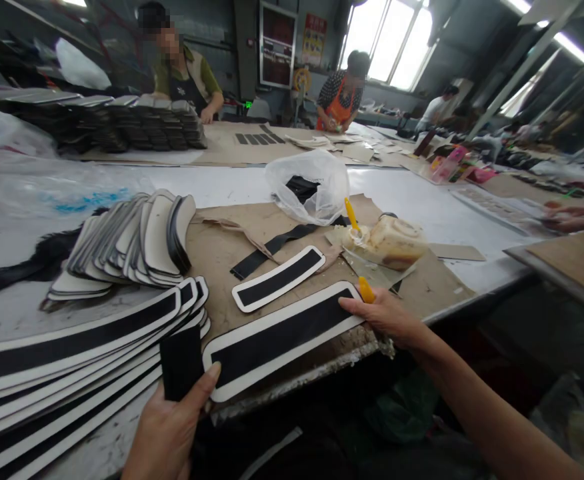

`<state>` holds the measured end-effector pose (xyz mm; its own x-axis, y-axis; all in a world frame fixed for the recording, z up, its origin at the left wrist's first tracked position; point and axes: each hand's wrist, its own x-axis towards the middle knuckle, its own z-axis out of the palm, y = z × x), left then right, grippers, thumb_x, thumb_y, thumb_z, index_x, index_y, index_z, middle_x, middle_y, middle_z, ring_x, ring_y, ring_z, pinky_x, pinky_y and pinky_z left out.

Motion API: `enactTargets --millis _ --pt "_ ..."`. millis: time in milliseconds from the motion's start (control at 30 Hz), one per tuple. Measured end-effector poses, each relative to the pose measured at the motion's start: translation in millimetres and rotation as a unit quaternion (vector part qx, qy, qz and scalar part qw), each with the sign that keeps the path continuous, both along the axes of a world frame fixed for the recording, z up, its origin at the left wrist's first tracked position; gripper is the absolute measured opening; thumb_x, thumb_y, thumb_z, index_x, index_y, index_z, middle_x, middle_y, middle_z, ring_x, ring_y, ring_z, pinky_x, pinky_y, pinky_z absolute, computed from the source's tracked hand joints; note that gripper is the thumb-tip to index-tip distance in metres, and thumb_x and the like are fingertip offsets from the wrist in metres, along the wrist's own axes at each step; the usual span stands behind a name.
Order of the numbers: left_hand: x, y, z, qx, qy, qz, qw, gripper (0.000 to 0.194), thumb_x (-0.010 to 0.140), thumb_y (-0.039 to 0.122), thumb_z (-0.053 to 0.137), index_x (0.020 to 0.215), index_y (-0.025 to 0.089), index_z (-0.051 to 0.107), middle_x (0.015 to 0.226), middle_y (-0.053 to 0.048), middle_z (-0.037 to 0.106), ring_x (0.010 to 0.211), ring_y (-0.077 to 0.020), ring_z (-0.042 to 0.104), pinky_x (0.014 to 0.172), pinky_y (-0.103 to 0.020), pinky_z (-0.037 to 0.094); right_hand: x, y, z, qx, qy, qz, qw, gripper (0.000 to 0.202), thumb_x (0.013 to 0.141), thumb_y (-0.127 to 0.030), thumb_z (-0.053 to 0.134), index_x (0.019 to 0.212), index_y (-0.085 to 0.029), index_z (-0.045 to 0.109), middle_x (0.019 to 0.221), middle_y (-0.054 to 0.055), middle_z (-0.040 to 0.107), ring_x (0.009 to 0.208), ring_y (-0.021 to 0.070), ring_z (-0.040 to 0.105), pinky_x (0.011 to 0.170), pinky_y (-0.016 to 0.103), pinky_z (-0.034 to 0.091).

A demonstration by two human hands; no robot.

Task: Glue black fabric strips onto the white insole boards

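At seven o'clock, the left hand [165,427] closes its fingers around a black piece [181,360], thumb on the bordered panel [282,340]; at four, the right hand [395,319] pinches its far end, a yellow handle [366,290] alongside. The panel spans six o'clock by the tabletop's [407,190] near edge. Stacked strips [72,347] crowd eight, curved pieces [158,233] nine. Bare white surface opens at two, past the yellowed container [397,240].

Stacked strips [79,333] lie left of the held strip [282,341], with a plastic bag [331,190] behind on the table [217,183].
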<state>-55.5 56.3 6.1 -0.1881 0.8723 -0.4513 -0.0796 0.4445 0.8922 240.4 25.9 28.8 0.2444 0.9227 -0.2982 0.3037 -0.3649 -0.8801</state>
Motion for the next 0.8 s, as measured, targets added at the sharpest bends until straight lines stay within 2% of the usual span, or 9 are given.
enactTargets --millis 133,233,300,467,600,733,800 --pt "-8.4 -4.1 -1.0 -0.043 -0.112 -0.022 0.993 0.039 0.052 0.03 0.081 0.082 0.015 0.062 0.057 0.003 0.061 0.047 -0.0114 0.053 0.045 -0.022 0.044 -4.5 -7.7 -2.2 0.003 0.13 -0.06 0.99 0.037 0.07 -0.047 0.071 0.068 -0.019 0.047 0.045 -0.01 0.035 0.038 0.0036 0.026 0.035 0.017 0.017" --pt "-12.8 -5.4 3.2 -0.037 -0.188 -0.048 0.98 0.038 0.057 0.029 0.079 0.088 0.014 0.061 0.066 0.0 0.064 0.052 -0.0122 0.055 0.049 -0.023 0.047 -7.7 -10.8 -6.6 0.001 0.227 -0.092 0.969 0.04 0.067 -0.045 0.075 0.067 -0.02 0.043 0.044 -0.011 0.032 0.036 0.0025 0.022 0.035 0.015 0.019" --pt "-14.3 -6.0 4.8 -0.036 -0.213 -0.053 0.975 0.036 0.061 0.028 0.076 0.09 0.013 0.062 0.073 -0.002 0.066 0.054 -0.0131 0.058 0.051 -0.024 0.048 -9.7 -12.0 -10.1 -0.002 0.253 -0.102 0.962 0.041 0.067 -0.045 0.075 0.066 -0.02 0.042 0.045 -0.01 0.032 0.036 0.0022 0.022 0.035 0.015 0.021" --pt "-16.3 -8.7 -0.5 -0.018 -0.184 -0.048 0.982 0.038 0.064 0.03 0.075 0.096 0.014 0.062 0.07 -0.002 0.067 0.052 -0.0126 0.057 0.051 -0.023 0.048 -11.8 -11.8 -14.6 -0.005 0.169 -0.1 0.98 0.035 0.067 -0.044 0.075 0.071 -0.02 0.05 0.05 -0.007 0.04 0.038 0.0052 0.03 0.033 0.018 0.023" --pt "-17.2 -10.0 -5.0 0.003 -0.123 -0.041 0.992 0.042 0.071 0.039 0.069 0.105 0.015 0.063 0.079 -0.004 0.07 0.057 -0.014 0.06 0.051 -0.023 0.047 -16.8 -9.0 -10.7 0.001 0.094 -0.081 0.992 0.032 0.068 -0.045 0.074 0.074 -0.02 0.054 0.053 -0.005 0.046 0.04 0.0076 0.035 0.034 0.021 0.026" --pt "-19.6 -6.4 -5.4 -0.005 -0.074 -0.054 0.996 0.044 0.068 0.04 0.073 0.104 0.015 0.065 0.092 -0.007 0.072 0.081 -0.0213 0.066 0.071 -0.028 0.052 -23.9 -5.5 -5.2 0.001 0.107 -0.056 0.993 0.032 0.069 -0.045 0.074 0.073 -0.019 0.054 0.051 -0.007 0.044 0.039 0.0048 0.032 0.035 0.018 0.024" --pt "-21.0 -2.6 -4.1 0.001 -0.087 -0.058 0.994 0.044 0.067 0.035 0.075 0.104 0.015 0.065 0.095 -0.007 0.072 0.088 -0.0225 0.066 0.079 -0.03 0.052 -25.2 -3.3 -3.9 -0.005 0.128 -0.055 0.99 0.035 0.068 -0.045 0.074 0.072 -0.018 0.052 0.049 -0.008 0.042 0.039 0.0034 0.031 0.035 0.016 0.022"
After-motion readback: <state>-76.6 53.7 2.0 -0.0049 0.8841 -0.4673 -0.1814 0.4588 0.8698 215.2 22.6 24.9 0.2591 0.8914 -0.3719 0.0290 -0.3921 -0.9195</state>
